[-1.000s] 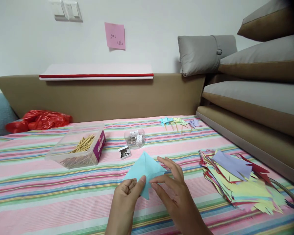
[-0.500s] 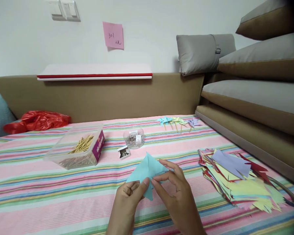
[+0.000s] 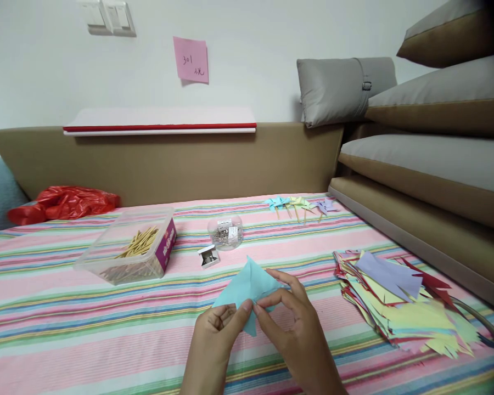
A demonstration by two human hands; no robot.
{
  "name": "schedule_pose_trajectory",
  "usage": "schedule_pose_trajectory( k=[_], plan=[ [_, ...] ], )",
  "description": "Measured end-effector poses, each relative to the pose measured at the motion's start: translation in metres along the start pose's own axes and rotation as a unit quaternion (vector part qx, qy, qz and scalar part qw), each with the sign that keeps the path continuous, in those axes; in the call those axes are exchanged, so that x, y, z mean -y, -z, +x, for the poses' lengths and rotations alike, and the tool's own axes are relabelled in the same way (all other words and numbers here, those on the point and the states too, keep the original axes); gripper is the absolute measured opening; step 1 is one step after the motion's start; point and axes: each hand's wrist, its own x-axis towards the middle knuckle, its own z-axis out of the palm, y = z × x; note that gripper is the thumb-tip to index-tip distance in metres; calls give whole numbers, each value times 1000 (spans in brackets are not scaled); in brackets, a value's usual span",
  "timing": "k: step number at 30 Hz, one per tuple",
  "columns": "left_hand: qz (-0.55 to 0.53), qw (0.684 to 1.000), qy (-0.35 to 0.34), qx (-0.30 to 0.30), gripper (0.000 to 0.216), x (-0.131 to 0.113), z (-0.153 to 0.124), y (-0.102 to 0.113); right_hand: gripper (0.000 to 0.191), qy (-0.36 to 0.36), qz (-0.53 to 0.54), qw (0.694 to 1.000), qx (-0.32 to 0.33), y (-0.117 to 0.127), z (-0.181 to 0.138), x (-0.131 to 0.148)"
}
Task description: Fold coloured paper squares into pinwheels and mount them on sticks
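Note:
A light-blue sheet of paper [image 3: 247,282], partly folded with pointed corners, is held up above the striped cloth. My left hand [image 3: 220,326] grips it from the left, the thumb pressed near its middle. From the right, my right hand [image 3: 294,312] pinches the same paper close to the left thumb. The fingertips nearly meet, and whether something small sits between them is hidden. Just beyond the paper stand a small open box [image 3: 208,257] with small metal pieces and a round clear container [image 3: 225,233] of metal pins.
A clear plastic box [image 3: 125,249] of wooden sticks stands left. Several paper pinwheels [image 3: 298,204] on sticks lie at the back. At right are a pile of cut coloured paper [image 3: 411,312], a dark curved handle [image 3: 481,323] and stacked cushions [image 3: 428,159]. A red plastic bag [image 3: 66,203] lies far left.
Almost nothing differs. My right fingers have shifted slightly where they pinch the light-blue paper, and both hands still hold it.

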Motion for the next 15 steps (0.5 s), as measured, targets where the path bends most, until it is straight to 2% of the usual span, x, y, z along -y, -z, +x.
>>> schedule_pose_trajectory(
  k=[5, 12, 15],
  plan=[
    [19, 1000, -5, 2, 34, 1, 2, -1, 11, -9, 1, 1000, -1, 0, 0, 0],
    [51, 997, -38, -32, 47, 5, 0, -1, 14, -7, -5, 1000, 18, -3, -3, -1],
    [49, 998, -37, -29, 46, 4, -1, -1, 11, -5, 48, 999, 8, -4, -4, -1]
  ],
)
